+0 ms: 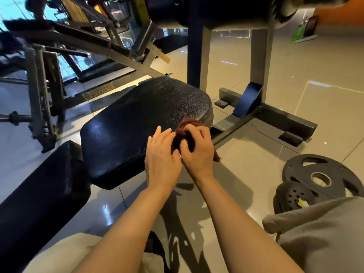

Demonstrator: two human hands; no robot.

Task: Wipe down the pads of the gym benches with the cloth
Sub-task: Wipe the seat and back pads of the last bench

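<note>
A black seat pad (141,119) of a gym bench fills the middle of the view. A second black pad (43,184) slopes away at the lower left. A bunched brown cloth (186,128) lies at the seat pad's near right corner. My right hand (199,152) grips the cloth, fingers curled round it. My left hand (161,158) sits just left of it with fingers fairly straight, their tips at the cloth's edge.
The bench's grey steel frame (256,123) stands on the tiled floor to the right. Two black weight plates (323,178) lie at the lower right. More gym machines (59,56) crowd the upper left. Another pad (226,10) sits overhead on the frame.
</note>
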